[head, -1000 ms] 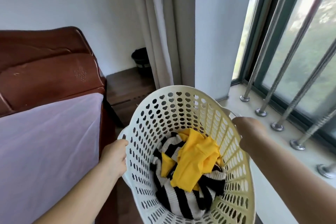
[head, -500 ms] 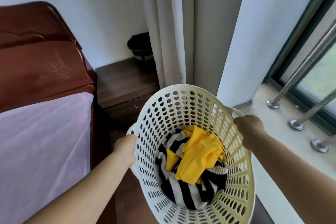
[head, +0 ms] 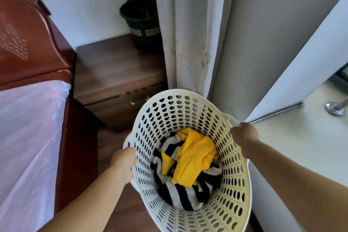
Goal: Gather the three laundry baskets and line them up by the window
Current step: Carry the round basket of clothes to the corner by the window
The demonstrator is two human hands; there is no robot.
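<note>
I hold a round white laundry basket (head: 175,111) with heart-shaped holes in front of me, above the wooden floor. My left hand (head: 125,160) grips its left rim and my right hand (head: 243,133) grips its right handle. Inside lie a yellow garment (head: 194,158) and a black-and-white striped knit (head: 180,194). Only this one basket is in view. The window sill (head: 301,137) lies just to the right of the basket, level with my right hand.
A dark wooden nightstand (head: 116,73) stands ahead on the left with a black bin (head: 141,19) on it. Grey curtains (head: 190,34) hang straight ahead. A bed with a pink sheet (head: 24,137) and red-brown headboard (head: 28,43) fills the left. A metal bar foot (head: 334,108) sits on the sill.
My view has swung left and down, so the window bars have left the frame and the nightstand is nearer. The basket has sunk lower, both hands still gripping it.
</note>
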